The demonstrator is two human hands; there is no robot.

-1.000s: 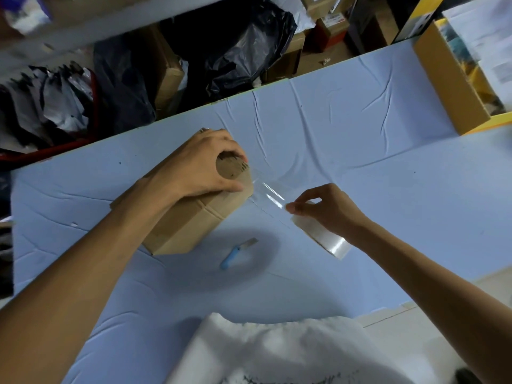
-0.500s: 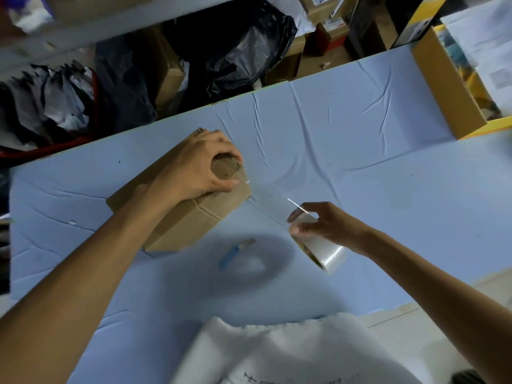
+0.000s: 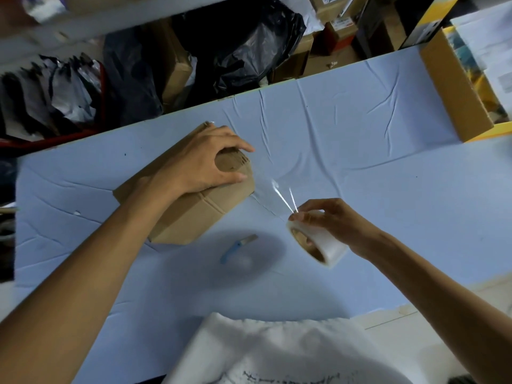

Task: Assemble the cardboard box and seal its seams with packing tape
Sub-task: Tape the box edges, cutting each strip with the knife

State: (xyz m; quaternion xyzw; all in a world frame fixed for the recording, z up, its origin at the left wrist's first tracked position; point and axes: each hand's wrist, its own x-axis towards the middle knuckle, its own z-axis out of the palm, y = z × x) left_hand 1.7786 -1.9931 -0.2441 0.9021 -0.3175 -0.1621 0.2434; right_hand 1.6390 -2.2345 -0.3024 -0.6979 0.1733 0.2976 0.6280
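Blue-covered table (image 3: pixel 360 151): the box (image 3: pixel 194 214) lies at left-centre, left hand (image 3: pixel 205 162) clasping its end with curled fingers, right hand (image 3: pixel 335 223) pinching the roll (image 3: pixel 324 245), tape (image 3: pixel 271 195) drawn taut between them; slackening the pull could let the strip fold, wrinkle or stick to itself.

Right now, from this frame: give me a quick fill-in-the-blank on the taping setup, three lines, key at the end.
1. The left hand holds down the cardboard ____.
2. The right hand holds a roll of clear ____.
3. The cutter lying on the table has a ____ handle.
Missing words: box; tape; blue.
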